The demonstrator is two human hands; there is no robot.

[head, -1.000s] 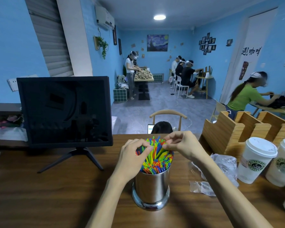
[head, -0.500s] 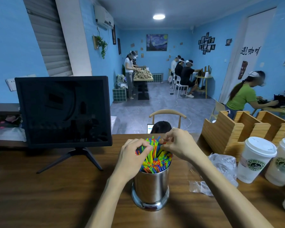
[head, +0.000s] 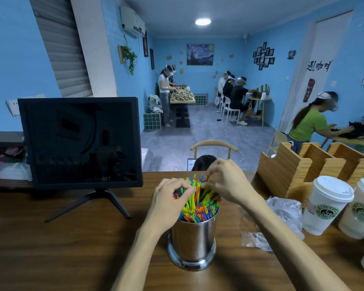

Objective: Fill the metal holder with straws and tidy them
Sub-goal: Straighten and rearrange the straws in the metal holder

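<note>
Two bare hands work at the top of a polished metal holder (head: 192, 241) that stands upright on the wooden table (head: 51, 248), the landmark for everything else in this single head view. Its cylinder is packed with coloured straws (head: 199, 207), green, yellow, blue, orange and red, whose open ends fan out above the rim; the ones at the far side stick up higher than those at the near side.

At the holder's left rim, the left hand (head: 168, 203) has its fingers curled over the straw tips, thumb and fingertips pinching a few of the straws. Above the holder's far right rim, the right hand (head: 227, 181) is bent at the wrist, its fingers bunched and pinching the tops of the tallest straws.

Left of the holder, a dark monitor (head: 80, 141) stands on a tripod foot, well apart from it. Right of the holder, crumpled clear plastic wrapping (head: 282, 215) lies on the table. Further right stand two white lidded paper cups (head: 327, 204) with green round logos, and behind them a wooden compartmented organiser (head: 303, 164). Beyond the holder, past the table's far edge, a curved wooden chair back (head: 213, 143) shows, with other people working at tables in the blue-walled room.
</note>
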